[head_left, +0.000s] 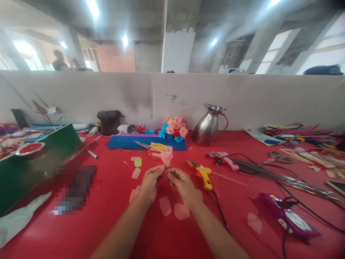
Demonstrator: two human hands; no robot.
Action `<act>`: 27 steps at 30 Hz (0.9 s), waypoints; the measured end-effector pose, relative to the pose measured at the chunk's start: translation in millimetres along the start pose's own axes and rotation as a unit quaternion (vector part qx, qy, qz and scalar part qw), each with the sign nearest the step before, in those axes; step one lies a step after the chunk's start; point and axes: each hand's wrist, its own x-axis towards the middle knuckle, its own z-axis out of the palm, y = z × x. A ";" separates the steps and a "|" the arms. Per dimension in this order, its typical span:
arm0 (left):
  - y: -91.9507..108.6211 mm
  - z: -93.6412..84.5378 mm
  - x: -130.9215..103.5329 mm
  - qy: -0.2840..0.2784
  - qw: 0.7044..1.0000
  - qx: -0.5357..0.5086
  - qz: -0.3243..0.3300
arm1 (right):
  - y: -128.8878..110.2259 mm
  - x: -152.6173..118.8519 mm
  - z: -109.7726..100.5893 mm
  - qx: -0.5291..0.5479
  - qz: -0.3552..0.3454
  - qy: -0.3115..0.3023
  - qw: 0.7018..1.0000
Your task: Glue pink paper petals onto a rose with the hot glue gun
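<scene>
A small pink artificial flower (166, 157) is held upright over the middle of the red table. My left hand (150, 182) pinches it near its base, thumb and forefinger together. From the other side my right hand (183, 184) grips the same base with closed fingertips. Below and around my hands lie loose pink petals, among them one petal (165, 206) between my forearms and a wider petal (182, 211) beside it. A further petal (136, 173) and a green piece (138, 163) lie left of the flower. Yellow-handled scissors (159, 147) rest just behind it.
Right of my hands are a yellow glue gun (206, 177) and a pink glue gun (229, 162) with trailing cords. Behind stand a flower bunch (175, 128) and a steel jug (206, 126). A blue sheet (121, 142), a green board (58, 153) and a purple packet (289, 217) lie around.
</scene>
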 end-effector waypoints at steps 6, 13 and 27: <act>0.9 -0.4 0.9 0.012 1.000 0.014 -0.004 | -0.1 -0.5 0.5 0.020 0.018 -0.005 1.000; 4.0 2.4 -2.9 -0.003 0.998 0.059 0.019 | -3.2 -2.4 2.6 0.008 0.024 -0.017 1.000; -0.1 0.6 -2.7 -0.038 0.991 0.103 0.073 | -2.7 -3.0 2.7 -0.125 -0.084 0.020 0.988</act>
